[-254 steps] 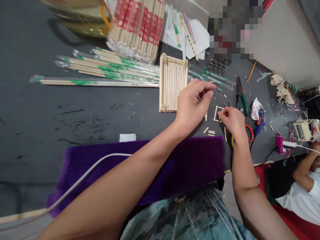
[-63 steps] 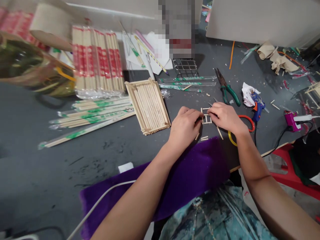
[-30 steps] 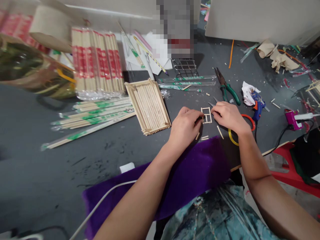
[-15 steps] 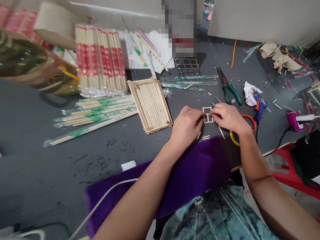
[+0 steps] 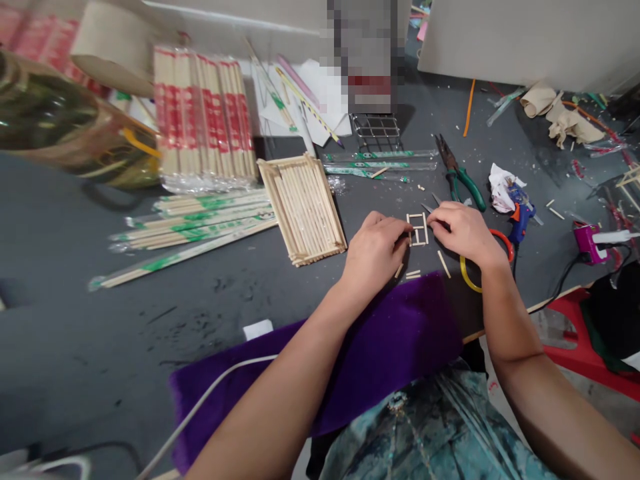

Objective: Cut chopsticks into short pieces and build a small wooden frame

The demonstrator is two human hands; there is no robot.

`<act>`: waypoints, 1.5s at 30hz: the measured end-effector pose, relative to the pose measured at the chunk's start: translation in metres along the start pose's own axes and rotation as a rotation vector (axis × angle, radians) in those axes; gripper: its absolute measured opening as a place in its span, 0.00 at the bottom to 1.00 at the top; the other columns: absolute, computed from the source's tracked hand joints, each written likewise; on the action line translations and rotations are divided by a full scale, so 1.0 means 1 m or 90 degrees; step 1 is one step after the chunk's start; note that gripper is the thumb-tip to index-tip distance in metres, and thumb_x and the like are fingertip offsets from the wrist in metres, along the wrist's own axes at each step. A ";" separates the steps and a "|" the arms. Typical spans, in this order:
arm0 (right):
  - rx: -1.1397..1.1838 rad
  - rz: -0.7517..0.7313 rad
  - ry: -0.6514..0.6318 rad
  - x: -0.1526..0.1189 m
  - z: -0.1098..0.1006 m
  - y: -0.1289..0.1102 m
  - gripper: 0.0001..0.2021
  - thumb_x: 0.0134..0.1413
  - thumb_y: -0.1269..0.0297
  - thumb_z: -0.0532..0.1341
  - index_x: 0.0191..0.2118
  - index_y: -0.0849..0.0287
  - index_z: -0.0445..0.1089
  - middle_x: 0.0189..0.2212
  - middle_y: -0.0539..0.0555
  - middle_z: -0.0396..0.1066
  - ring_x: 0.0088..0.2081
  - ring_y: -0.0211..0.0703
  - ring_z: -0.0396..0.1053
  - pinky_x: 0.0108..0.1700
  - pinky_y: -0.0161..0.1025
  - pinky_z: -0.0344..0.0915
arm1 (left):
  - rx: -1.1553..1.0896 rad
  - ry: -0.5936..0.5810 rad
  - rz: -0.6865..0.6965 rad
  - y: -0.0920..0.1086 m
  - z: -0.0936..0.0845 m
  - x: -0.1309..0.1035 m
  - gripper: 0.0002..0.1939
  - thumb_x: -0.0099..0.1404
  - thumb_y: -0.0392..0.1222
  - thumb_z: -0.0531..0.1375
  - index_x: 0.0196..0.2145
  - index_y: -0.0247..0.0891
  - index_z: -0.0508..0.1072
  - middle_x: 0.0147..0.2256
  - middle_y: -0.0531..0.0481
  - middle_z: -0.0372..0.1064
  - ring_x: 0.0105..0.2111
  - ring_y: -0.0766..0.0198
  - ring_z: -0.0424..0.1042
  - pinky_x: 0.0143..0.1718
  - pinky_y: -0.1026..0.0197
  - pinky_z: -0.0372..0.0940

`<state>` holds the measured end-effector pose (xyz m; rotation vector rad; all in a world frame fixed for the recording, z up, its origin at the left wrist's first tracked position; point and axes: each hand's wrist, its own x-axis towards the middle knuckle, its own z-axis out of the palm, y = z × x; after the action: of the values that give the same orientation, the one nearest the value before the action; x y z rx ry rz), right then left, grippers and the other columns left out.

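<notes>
A small frame of short wooden sticks [image 5: 418, 215] lies on the dark table between my hands. My left hand [image 5: 379, 250] has its thumb and fingers at the frame's left side, closed on that edge. Just off the right side is my right hand [image 5: 463, 230], thumb and index finger slightly apart with nothing visible between them. Short loose sticks [image 5: 413, 274] lie below the frame, and another stick [image 5: 444, 265] lies near my right hand. Scissors with red and yellow handles [image 5: 470, 277] are partly hidden beneath my right hand.
A stick tray [image 5: 307, 210] lies left of my hands, near wrapped chopsticks [image 5: 200, 120]. Green-handled pliers [image 5: 463, 180], a blue glue gun [image 5: 521, 221] and a wire rack [image 5: 375, 130] are beyond and to the right. A purple cloth [image 5: 390, 333] covers the near edge.
My right hand has moved slightly right, away from the small frame, and its fingers have come off the frame's right side. My left hand stays at the left side.
</notes>
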<state>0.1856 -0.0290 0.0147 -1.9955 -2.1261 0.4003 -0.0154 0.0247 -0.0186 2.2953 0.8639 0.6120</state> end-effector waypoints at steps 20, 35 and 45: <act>-0.022 0.011 -0.021 0.001 0.002 0.000 0.11 0.64 0.71 0.56 0.36 0.57 0.76 0.35 0.55 0.74 0.42 0.47 0.70 0.42 0.41 0.59 | 0.003 0.000 -0.005 0.001 0.000 0.000 0.10 0.66 0.33 0.58 0.41 0.37 0.79 0.35 0.43 0.78 0.40 0.51 0.69 0.40 0.52 0.67; 0.037 -0.158 -0.032 -0.018 -0.019 -0.028 0.10 0.68 0.68 0.56 0.40 0.56 0.76 0.38 0.56 0.74 0.44 0.46 0.69 0.45 0.41 0.61 | -0.116 0.365 -0.090 0.011 -0.028 0.002 0.08 0.71 0.38 0.57 0.39 0.41 0.77 0.36 0.49 0.76 0.37 0.60 0.72 0.41 0.56 0.67; -0.235 -0.325 -0.181 -0.017 0.009 -0.067 0.11 0.68 0.73 0.55 0.36 0.59 0.73 0.36 0.57 0.71 0.40 0.47 0.63 0.32 0.41 0.54 | -0.243 0.431 -0.120 0.003 -0.030 0.008 0.07 0.69 0.36 0.58 0.40 0.39 0.77 0.39 0.48 0.77 0.38 0.63 0.74 0.34 0.62 0.67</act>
<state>0.1207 -0.0502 0.0287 -1.5190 -2.9573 0.2230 -0.0263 0.0391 0.0061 1.6424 1.1289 1.3728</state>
